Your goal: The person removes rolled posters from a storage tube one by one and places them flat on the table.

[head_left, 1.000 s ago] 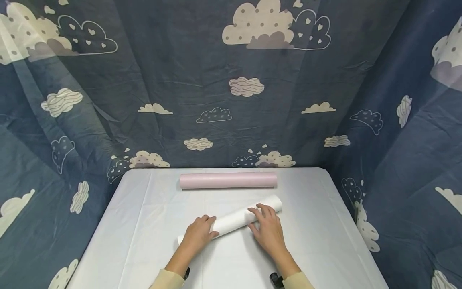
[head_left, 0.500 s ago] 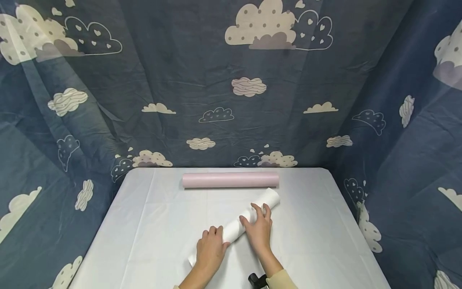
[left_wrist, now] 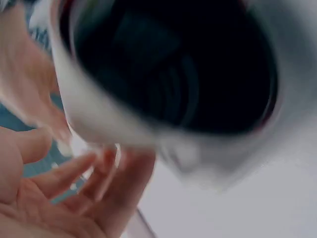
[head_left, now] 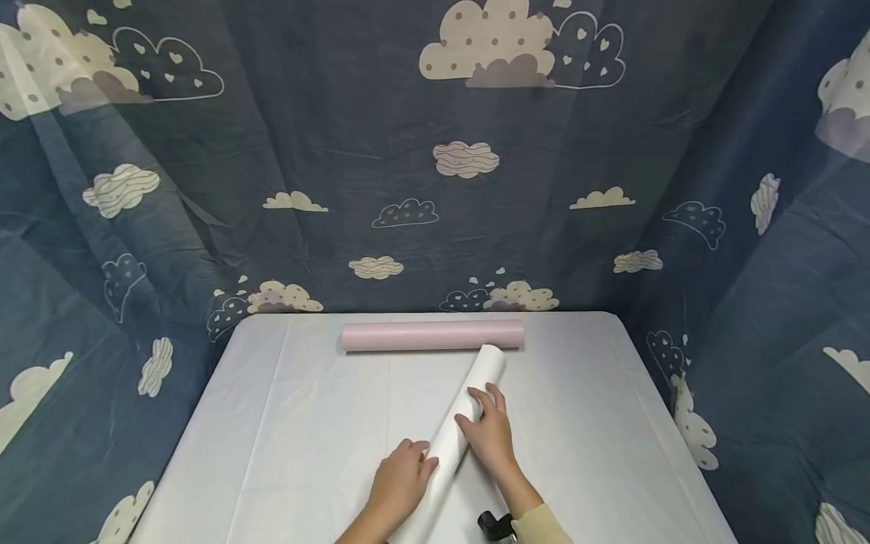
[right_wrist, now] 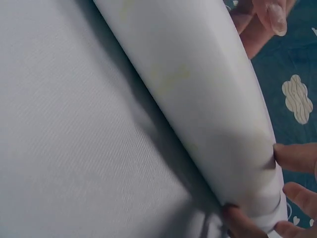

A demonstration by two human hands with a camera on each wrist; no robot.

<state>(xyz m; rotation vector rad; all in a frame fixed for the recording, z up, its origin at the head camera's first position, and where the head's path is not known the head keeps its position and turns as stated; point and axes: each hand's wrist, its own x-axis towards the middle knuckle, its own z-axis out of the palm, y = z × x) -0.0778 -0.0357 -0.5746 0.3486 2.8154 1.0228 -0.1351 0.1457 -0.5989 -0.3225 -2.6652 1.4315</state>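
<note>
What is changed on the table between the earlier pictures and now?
The white roll turned to a steeper slant: its far end leftward, toward the pink roll; its near end rightward and closer. The left hand and right hand stay on it; the pink roll lies as before.

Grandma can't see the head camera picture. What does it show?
A person's right hand grips a long white roll slanting across a white cloth-covered table, the left hand at its left side. A pink cylindrical roll lies beyond, near the far edge. Dark blue cloud-printed fabric hangs behind.
</note>
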